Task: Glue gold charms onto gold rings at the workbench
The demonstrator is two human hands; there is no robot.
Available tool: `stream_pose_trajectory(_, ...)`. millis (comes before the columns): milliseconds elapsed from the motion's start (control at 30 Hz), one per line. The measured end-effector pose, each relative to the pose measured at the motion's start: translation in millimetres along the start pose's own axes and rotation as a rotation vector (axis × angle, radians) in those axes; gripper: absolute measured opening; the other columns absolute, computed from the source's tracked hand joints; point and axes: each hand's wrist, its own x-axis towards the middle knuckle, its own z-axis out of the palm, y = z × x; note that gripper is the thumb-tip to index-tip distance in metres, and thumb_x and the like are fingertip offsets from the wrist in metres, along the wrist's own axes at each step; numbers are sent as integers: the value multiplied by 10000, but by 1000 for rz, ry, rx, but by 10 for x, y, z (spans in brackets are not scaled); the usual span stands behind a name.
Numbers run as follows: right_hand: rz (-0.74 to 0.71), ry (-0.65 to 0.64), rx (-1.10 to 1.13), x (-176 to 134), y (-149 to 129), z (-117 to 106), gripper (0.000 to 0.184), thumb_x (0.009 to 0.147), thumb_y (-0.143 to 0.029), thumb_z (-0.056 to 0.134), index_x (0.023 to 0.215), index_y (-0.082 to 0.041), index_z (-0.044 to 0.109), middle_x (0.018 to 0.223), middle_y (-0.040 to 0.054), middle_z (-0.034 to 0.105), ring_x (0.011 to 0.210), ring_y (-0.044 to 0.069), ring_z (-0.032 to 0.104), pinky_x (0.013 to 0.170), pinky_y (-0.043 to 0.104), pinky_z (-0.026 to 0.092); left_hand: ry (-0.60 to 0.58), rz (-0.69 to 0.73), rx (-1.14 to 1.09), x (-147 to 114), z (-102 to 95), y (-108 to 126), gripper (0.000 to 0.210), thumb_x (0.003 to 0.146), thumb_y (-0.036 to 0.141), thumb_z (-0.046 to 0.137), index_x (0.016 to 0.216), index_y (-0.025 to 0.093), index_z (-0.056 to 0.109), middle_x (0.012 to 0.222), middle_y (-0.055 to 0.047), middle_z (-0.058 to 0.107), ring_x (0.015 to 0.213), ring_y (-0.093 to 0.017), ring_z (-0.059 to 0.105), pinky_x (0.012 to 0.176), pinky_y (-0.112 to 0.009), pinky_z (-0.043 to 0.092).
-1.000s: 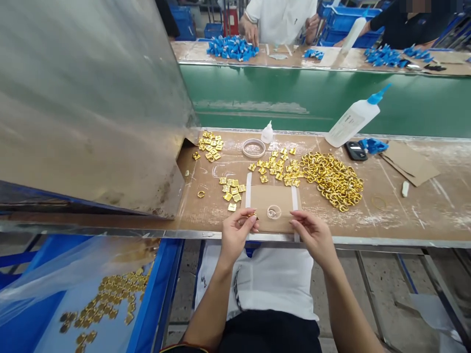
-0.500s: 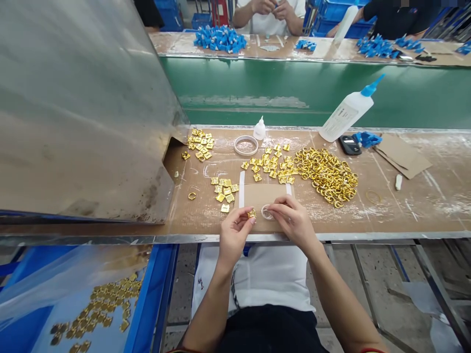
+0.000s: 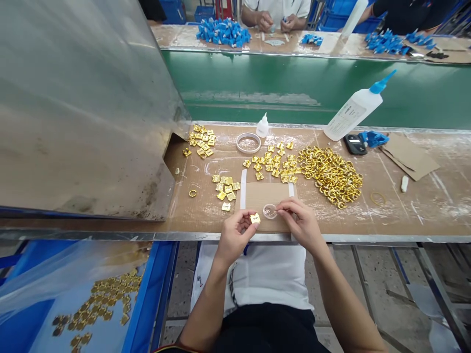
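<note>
The gold square point(image 3: 255, 218) is in the left hand point(image 3: 235, 231), that grip closed on it between thumb and fingers. It is just left of the clear dish point(image 3: 270, 211), over the cardboard point(image 3: 255, 196) near the front edge of the counter point(image 3: 401, 213). The right hand point(image 3: 302, 223) has its fingertips by the dish's right rim; from where I stand, I can't tell whether that grip is closed or has hold of anything.

White tape strips point(image 3: 243, 189) run down both sides of the cardboard. More gold squares point(image 3: 225, 187) lie loose to the left of it, with others beyond its far edge, next to a heap of gold rings point(image 3: 329, 177). Further back I see a tape roll point(image 3: 238, 144) beside a small bottle point(image 3: 262, 127), and a large bottle point(image 3: 353, 115) near a black box point(image 3: 355, 144). Across the green strip point(image 3: 257, 81), a co-worker's hands point(image 3: 264, 21) are near some blue pieces point(image 3: 222, 33).
</note>
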Motion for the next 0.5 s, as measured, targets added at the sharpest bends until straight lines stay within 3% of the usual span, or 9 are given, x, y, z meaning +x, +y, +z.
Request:
stream_pose_trajectory(133,173,145,219,-68,70,111,147,958,-324,627,892,-230,719,901,63,759,839,209,720,715,315,575,-44,9,52,-14,-24,26,245,804,248,709,1012,122,679,695,22,560,616,-95,533,581,-201,449)
stream_pose_trajectory(267,305,237,333,-94,79,155,251,917,-472,681,898,-228,733,941,81,788,922,241,743,835,387,600,-37,38,77,-14,-30,18,228,808,235,694,1009,128,682,729,9,579,641,-100,546,595,-203,448)
stream_pose_trajectory(500,355,348,382,-69,-32,154,309,895,-521,704,889,-213,723,853,71,785,782,212,741,721,344,597,-17,96,76,-27,-9,5,201,804,220,683,985,134,701,746,-1,594,647,-101,560,600,-198,471)
